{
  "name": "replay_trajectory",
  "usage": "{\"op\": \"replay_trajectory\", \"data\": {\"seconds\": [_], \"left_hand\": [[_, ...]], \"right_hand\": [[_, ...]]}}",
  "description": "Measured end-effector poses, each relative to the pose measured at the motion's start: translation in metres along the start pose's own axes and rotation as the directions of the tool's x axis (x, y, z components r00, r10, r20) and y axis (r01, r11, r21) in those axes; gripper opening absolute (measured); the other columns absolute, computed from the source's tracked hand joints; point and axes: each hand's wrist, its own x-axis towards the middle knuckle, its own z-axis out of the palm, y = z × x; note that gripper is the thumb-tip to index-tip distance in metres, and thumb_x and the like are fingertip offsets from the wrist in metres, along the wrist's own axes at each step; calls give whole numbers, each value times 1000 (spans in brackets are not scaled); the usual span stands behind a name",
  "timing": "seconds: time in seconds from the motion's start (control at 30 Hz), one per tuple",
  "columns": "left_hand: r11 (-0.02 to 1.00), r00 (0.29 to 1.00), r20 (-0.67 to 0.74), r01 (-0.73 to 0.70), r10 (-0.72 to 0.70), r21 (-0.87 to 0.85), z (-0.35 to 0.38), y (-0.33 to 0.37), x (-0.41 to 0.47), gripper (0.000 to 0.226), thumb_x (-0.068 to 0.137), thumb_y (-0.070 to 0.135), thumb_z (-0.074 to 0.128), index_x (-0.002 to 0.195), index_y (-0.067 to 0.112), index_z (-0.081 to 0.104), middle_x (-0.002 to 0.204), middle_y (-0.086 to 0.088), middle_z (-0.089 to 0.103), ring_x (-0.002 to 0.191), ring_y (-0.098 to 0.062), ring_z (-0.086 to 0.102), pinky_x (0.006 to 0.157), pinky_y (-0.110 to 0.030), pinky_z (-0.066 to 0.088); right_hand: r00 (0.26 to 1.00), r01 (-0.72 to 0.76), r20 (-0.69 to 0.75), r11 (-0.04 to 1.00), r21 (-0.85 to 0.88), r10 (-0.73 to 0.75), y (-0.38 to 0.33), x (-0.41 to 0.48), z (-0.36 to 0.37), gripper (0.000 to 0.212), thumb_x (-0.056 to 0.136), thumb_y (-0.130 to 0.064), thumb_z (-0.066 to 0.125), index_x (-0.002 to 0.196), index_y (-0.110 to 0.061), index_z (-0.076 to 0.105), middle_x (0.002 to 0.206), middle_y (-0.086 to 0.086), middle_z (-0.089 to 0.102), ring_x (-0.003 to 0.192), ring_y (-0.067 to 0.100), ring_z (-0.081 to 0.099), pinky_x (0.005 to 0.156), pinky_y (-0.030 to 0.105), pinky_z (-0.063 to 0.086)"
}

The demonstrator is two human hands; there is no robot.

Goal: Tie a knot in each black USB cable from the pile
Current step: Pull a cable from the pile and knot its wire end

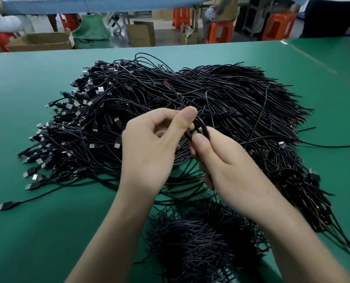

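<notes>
A big pile of black USB cables (170,103) covers the middle of the green table (27,99), plugs to the left and bare wire ends to the right. Above its near side, my left hand (151,144) pinches one black cable (200,125) between thumb and fingers. My right hand (225,164) grips the same cable just to the right, where it bends into a small loop between my two thumbs. Its free end, with red wire showing at the tip, sticks up toward the far side.
A smaller heap of black cables (200,242) lies near the front edge between my forearms. More cables (288,176) trail along the right. Beyond the table's far edge stand cardboard boxes (39,40), a green sack (90,33) and orange stools (221,31).
</notes>
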Motion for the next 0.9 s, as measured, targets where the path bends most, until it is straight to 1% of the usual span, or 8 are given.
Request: {"op": "replay_trajectory", "data": {"seconds": [0.1,0.27,0.37,0.47,0.53,0.6,0.7,0.9], "left_hand": [[993,1000,29,-6,3,116,15,7,-10,47,101,45,61,74,8,69,59,-1,60,58,-8,51,59,-43,56],[996,999,-9,35,-34,80,33,13,-18,57,100,38,65,59,24,29,47,17,30,46,-4,28,45,-13,25],[997,997,16,75,-75,31,29,4,-15,53,105,34,63,62,15,39,51,9,35,54,-5,29,48,-25,27],[996,997,23,76,-75,-55,25,-4,-12,44,106,29,63,84,-9,59,70,-24,59,68,-14,49,60,-48,42],[989,998,17,67,-65,-132,23,-8,-10,34,105,23,63,93,-8,67,82,-8,78,87,-5,71,69,-31,56],[980,997,34,76,-71,-183,22,-9,-9,20,105,20,62,98,6,74,98,2,82,102,-7,76,85,-18,56],[969,997,67,55,-40,-240,23,-8,-9,17,104,18,62,97,24,76,102,4,82,105,-10,76,89,-20,57],[989,990,139,7,14,-149,17,-4,-6,16,105,21,62,114,20,75,110,10,80,109,-3,73,91,-14,54]], "right_hand": [[979,15,-184,933,-359,-87,2,2,4,29,104,-48,29,90,-29,46,63,-11,55,58,12,55,54,34,38],[965,-39,-218,750,-661,-142,3,1,6,17,105,-35,24,113,-31,38,58,-11,42,51,15,41,46,28,26],[979,-19,-175,796,-605,-109,3,1,6,40,102,-52,16,124,-31,43,70,-6,58,64,22,57,54,40,39],[996,23,-70,936,-350,-51,4,1,1,30,106,-48,31,129,-38,47,91,-16,69,81,7,65,72,36,52],[999,8,42,999,-51,-6,6,2,-6,19,107,-41,40,116,-40,57,83,-34,63,76,-7,61,68,18,45],[995,-23,95,996,92,14,8,4,-12,20,104,-40,43,94,-41,61,67,-29,53,63,-3,50,64,20,36],[996,-5,86,998,56,0,11,5,-12,29,108,-33,44,83,-33,58,61,-22,50,57,1,45,59,20,32],[997,72,40,995,-65,-70,12,4,-16,34,110,-31,41,85,-9,47,62,-14,43,56,3,35,54,20,32]]}}
